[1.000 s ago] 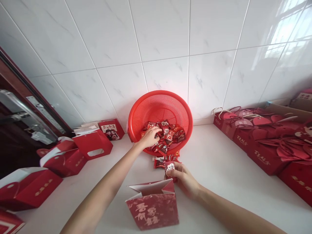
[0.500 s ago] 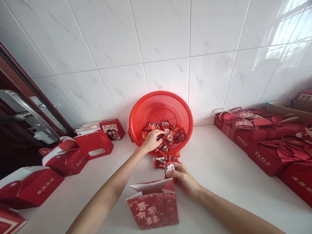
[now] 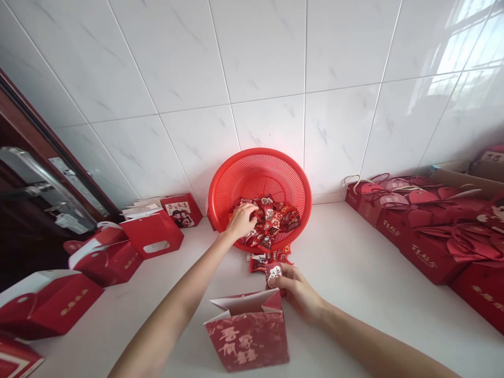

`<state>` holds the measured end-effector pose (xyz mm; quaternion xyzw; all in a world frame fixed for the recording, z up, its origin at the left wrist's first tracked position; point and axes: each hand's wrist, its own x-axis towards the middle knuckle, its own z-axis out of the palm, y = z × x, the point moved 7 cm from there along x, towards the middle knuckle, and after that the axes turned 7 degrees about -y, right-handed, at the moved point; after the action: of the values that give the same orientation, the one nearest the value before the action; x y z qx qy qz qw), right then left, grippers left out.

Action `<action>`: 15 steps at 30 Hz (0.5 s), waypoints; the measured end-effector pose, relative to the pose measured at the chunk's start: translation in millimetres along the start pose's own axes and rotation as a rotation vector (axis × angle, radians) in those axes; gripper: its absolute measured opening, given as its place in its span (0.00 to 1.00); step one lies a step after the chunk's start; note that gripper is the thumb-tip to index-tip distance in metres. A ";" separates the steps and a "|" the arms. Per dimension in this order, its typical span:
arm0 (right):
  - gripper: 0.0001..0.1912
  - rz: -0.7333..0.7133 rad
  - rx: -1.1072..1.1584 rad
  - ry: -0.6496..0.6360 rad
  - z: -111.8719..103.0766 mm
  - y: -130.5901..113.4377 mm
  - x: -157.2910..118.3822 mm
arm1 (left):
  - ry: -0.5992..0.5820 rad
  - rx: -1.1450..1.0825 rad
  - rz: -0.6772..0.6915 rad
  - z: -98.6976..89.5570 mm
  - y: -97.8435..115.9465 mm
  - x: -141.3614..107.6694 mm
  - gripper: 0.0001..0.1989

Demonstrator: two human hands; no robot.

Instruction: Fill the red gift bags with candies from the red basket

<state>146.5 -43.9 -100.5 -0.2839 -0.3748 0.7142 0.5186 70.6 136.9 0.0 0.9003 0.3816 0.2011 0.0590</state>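
A red plastic basket (image 3: 260, 153) leans tilted against the wall, its mouth facing me, with many wrapped candies (image 3: 275, 218) heaped in its lower part. Inside it, my left hand (image 3: 242, 220) touches the left side of the heap, fingers bent and thumb apart from them; no candy shows clearly in its grasp. My right hand (image 3: 299, 289) pinches a dark red wrapped candy (image 3: 274, 272) in front of the basket; whether more lie under the fingers is hidden. Just nearer to me stands an open-topped red paper gift box (image 3: 248, 338) with pale lettering. Several loose candies (image 3: 258, 264) lie under the basket's rim.
Along the left stand several red gift boxes (image 3: 151, 233), before a dark door with a metal handle (image 3: 35, 173). Rows of closed red boxes (image 3: 425, 252) fill the right side of the white counter (image 3: 334, 252). The tiled wall (image 3: 268, 63) rises behind.
My left hand has shifted slightly left and back within the basket, uncovering candies in the middle of the heap. My right hand and the open box have stayed put.
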 end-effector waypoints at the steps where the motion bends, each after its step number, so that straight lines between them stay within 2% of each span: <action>1: 0.13 0.001 0.001 0.003 -0.1 0.0 -0.1 | -0.009 0.020 -0.013 0.6 -0.6 2.1 0.18; 9: 0.13 0.008 -0.017 0.009 -1.1 0.7 1.1 | -0.072 0.140 -0.055 10.8 11.4 7.7 0.17; 15: 0.12 0.006 -0.003 0.007 -1.2 0.8 1.3 | -0.069 0.157 -0.069 13.6 12.5 7.1 0.17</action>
<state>146.7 -42.5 -101.9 -0.2883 -0.3733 0.7141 0.5172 88.8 133.8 -6.9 0.8949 0.4245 0.1374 0.0081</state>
